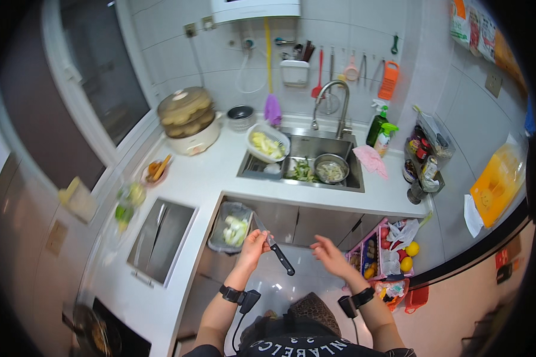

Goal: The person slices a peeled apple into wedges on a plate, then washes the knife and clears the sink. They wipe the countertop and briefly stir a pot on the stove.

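Observation:
My left hand [253,249] pinches a kitchen knife [282,259] where the blade meets its black riveted handle. The blade slants up and left, towards a hanging waste bin [214,241]; the handle points down and right. Pale green vegetable scraps [235,231] lie in the bin, just left of my left hand. To the right, my right hand [330,256] is in the air with fingers apart and nothing in it. Beyond both hands is the steel sink [303,145], holding green leaf trimmings [303,171] and a metal bowl of cut vegetable [331,169].
A white colander [255,154] of cut vegetable rests at the sink's left. Left on the white counter [210,174] stand a food steamer [192,143] and a rice-cooker pot [241,118]. A pan [99,334] sits on the hob. Produce baskets [382,250] stand at right.

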The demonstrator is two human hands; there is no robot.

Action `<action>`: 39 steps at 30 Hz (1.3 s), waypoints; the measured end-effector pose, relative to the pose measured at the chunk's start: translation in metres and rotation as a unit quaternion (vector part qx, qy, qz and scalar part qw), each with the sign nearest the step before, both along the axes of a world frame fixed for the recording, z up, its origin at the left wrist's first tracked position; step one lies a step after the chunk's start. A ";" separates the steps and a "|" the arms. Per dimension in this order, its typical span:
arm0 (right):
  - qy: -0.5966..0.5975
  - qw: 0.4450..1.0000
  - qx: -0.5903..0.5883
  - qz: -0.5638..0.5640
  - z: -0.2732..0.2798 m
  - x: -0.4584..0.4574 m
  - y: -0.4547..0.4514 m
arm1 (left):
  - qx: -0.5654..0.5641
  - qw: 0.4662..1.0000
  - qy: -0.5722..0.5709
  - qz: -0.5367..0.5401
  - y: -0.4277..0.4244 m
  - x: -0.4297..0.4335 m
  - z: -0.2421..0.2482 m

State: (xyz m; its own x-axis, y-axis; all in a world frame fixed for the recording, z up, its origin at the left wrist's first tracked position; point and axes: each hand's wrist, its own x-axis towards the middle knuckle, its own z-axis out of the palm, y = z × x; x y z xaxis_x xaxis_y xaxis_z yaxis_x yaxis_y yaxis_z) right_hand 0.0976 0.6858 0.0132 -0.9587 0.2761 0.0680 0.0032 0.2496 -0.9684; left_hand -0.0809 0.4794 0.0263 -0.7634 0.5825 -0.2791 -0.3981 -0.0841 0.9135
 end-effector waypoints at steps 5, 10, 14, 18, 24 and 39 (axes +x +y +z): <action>-0.098 0.980 -0.097 -0.144 -0.012 -0.059 0.174 | -0.012 0.999 -0.015 -0.029 0.106 -0.098 -0.014; -0.126 0.966 -0.061 -0.216 -0.022 -0.168 0.358 | -0.037 0.998 -0.055 -0.023 0.224 -0.190 -0.025; -0.181 0.946 0.006 -0.270 -0.040 -0.271 0.486 | -0.040 0.995 -0.095 -0.017 0.305 -0.237 -0.041; -0.198 0.894 0.239 -0.321 -0.068 -0.370 0.579 | -0.030 0.984 -0.174 -0.022 0.362 -0.273 -0.063; -0.313 0.855 0.290 -0.296 -0.092 -0.433 0.633 | -0.148 0.975 -0.163 -0.024 0.441 -0.299 -0.094; -0.426 0.875 0.042 -0.224 -0.080 -0.412 0.607 | -0.117 0.943 -0.308 0.040 0.512 -0.327 -0.162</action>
